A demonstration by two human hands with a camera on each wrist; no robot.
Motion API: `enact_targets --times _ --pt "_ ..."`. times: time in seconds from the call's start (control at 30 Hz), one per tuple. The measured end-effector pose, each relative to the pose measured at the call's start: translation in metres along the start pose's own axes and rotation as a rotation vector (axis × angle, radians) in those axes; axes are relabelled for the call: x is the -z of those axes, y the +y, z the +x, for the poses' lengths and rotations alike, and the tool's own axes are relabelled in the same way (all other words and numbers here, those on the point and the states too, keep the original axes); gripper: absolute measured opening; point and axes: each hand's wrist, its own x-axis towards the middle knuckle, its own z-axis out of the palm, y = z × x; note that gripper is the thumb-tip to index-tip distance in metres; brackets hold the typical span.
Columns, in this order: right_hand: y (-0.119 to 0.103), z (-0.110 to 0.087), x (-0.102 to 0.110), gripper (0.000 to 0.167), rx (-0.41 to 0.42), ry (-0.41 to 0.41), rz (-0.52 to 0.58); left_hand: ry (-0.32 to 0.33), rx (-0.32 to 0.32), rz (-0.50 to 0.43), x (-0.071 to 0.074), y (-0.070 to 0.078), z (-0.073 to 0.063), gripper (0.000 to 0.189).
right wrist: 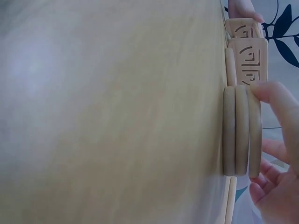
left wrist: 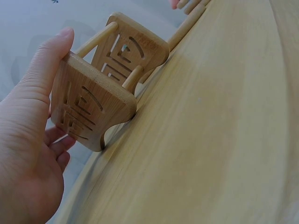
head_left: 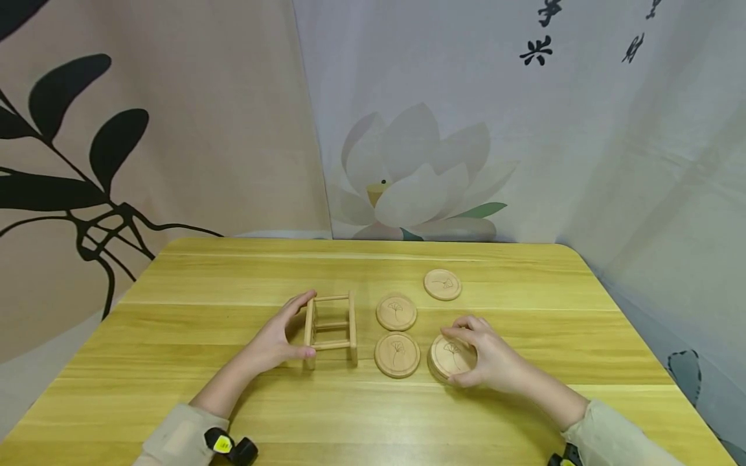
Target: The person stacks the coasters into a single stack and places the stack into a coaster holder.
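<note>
My left hand (head_left: 271,346) holds a small wooden coaster rack (head_left: 352,330) by its left side panel, thumb at the near end and fingers at the far end. In the left wrist view, the rack's near panel (left wrist: 112,88) has cut-out slots, and round rods join it to the other panel. My right hand (head_left: 495,362) grips the top coaster (head_left: 453,354) of a stack between thumb and fingers. Three coasters show in that stack in the right wrist view, the top one (right wrist: 255,135) at the fingertips. Each visible coaster face bears an engraved plant design.
Between rack and stack, two single coasters lie flat, one nearer (head_left: 397,355) and one farther (head_left: 396,312). Another coaster (head_left: 442,285) lies farther back. Everything is on a wooden table (head_left: 233,278), with a printed cloth (head_left: 437,77) hanging behind its far edge.
</note>
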Motion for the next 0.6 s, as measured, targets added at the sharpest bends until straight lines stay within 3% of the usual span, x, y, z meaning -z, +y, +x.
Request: enact_targets --times 0.6 --pt "0.0033 -0.0006 -0.0023 0.078 0.004 -0.010 0.001 0.000 0.009 0.019 0.0000 -0.0013 -0.0005 0.106"
